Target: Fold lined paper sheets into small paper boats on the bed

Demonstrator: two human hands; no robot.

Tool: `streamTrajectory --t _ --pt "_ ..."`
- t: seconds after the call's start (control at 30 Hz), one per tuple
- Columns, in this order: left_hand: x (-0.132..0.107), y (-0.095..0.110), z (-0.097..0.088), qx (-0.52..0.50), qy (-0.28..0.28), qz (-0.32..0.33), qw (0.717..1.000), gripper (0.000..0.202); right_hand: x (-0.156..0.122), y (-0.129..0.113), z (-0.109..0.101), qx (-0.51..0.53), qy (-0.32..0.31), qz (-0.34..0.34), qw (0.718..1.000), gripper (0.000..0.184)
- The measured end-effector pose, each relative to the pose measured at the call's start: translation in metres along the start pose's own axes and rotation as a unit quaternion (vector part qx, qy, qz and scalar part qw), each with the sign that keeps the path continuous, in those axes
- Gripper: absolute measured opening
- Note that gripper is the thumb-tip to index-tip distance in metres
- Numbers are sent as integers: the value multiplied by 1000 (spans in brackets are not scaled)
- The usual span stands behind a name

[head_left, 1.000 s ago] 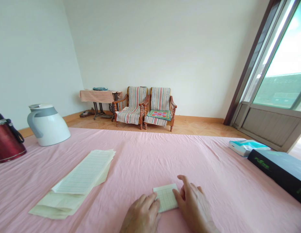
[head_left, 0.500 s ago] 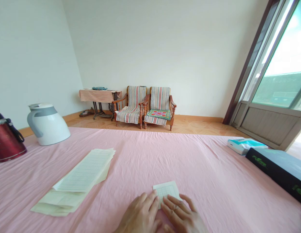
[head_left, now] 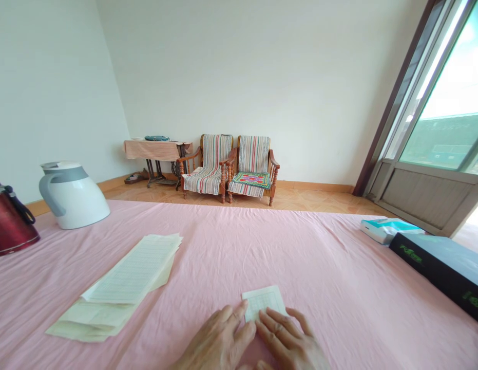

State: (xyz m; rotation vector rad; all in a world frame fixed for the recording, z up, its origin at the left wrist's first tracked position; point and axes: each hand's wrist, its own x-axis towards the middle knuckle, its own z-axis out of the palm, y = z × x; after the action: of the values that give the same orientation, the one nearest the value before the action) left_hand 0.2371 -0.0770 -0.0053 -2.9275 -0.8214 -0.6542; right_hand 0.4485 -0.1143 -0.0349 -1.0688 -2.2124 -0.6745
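Observation:
A small folded sheet of lined paper [head_left: 266,298] lies on the pink cloth [head_left: 323,277] near the front edge of the view. My left hand [head_left: 219,336] rests at its lower left corner, fingertips touching the paper and thumb stretched toward the right hand. My right hand [head_left: 288,334] lies over the paper's lower right part with its fingers spread and laid flat. The hands cover the lower portion of the paper. Off to the left, a stack of lined paper sheets [head_left: 127,280] lies slanted on the cloth.
A white and grey jug [head_left: 80,200] and a red flask [head_left: 11,223] stand at the left. On the right are a black box [head_left: 435,267] and a blue and white tissue pack [head_left: 388,229]. Two wooden chairs [head_left: 246,162] stand against the far wall, beyond the cloth's edge.
My left hand has shifted slightly left and down, its thumb now spread out toward the right hand. The right hand stays on the folded paper. The whole view has moved very slightly.

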Motion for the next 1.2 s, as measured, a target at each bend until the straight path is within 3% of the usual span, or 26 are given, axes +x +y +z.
streamTrajectory --t 0.3,0.47,0.67,1.0,1.2 --pt "4 -2 -11 36 -85 22 995 36 -5 2 7 -50 35 -41 997 36" --pt "5 -2 -20 38 -90 34 995 34 -16 2 12 -72 55 -10 996 34" --pt "7 -6 -19 47 -109 70 991 33 -18 8 -5 -99 24 -5 995 28" --pt "2 -13 -19 43 -62 137 988 25 -22 3 -9 -121 1 54 991 20" --pt "-2 -14 -13 33 -69 109 991 29 -30 6 -12 -135 -37 66 988 19"
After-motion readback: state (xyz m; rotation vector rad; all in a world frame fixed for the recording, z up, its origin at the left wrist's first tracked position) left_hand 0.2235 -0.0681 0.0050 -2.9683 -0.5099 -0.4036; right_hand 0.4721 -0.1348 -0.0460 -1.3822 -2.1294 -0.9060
